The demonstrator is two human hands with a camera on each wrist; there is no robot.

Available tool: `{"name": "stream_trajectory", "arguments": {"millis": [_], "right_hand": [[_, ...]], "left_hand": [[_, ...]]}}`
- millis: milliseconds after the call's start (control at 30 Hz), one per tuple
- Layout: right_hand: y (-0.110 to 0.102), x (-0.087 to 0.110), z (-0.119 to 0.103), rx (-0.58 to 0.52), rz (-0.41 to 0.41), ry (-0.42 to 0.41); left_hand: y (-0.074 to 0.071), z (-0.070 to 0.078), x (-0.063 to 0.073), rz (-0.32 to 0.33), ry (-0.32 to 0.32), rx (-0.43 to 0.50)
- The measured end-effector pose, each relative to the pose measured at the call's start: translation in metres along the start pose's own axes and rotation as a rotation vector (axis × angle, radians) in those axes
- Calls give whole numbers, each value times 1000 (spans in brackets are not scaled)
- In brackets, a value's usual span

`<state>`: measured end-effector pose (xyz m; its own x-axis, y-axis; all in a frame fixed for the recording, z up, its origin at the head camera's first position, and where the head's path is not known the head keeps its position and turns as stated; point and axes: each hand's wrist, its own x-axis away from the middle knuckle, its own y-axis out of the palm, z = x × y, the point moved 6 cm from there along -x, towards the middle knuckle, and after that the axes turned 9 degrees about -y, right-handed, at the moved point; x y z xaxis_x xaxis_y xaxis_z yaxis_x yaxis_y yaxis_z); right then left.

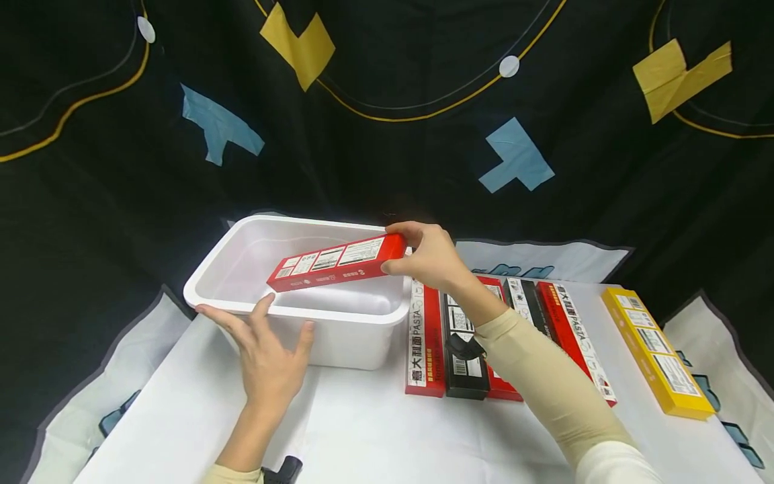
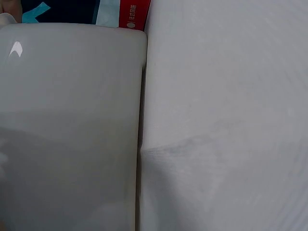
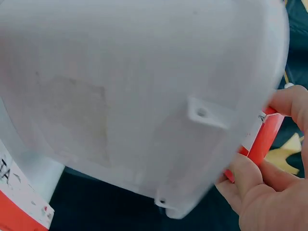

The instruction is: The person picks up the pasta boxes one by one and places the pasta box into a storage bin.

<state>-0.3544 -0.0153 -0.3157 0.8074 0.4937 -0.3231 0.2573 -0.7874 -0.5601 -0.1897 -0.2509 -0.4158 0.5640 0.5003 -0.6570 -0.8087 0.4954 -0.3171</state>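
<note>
My right hand [image 1: 432,255] grips one end of a red pasta box [image 1: 335,262], thumb on the near side and fingers on the far side. The box hangs tilted over the white plastic bin [image 1: 351,343], its free left end lower. In the right wrist view, the red box [image 3: 269,137] shows between thumb and fingers, partly hidden behind the bin's end wall [image 3: 134,72]. At the bin's front rim, my left hand [image 1: 272,366] rests with spread fingers. The left wrist view shows the bin's outer wall [image 2: 72,120] but little of that hand.
Right of the bin, several red and black pasta boxes [image 1: 426,343] lie side by side, partly hidden under my right arm. A yellow box [image 1: 659,353] lies apart at the far right. A black curtain [image 1: 387,168] hangs behind the white table [image 1: 375,430].
</note>
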Motion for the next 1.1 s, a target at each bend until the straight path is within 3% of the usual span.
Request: {"name": "stream_trajectory", "arguments": {"millis": [300,633,1100], "right_hand": [[32,-11,13,33,-84,42],[40,-30,9,106,-156,9],[53,-48,4,149,-228,42]], "left_hand": [[1,0,3,-18,-17,-8],[1,2,0,-20,-22,-22],[0,3,0,9,11,-10]]}}
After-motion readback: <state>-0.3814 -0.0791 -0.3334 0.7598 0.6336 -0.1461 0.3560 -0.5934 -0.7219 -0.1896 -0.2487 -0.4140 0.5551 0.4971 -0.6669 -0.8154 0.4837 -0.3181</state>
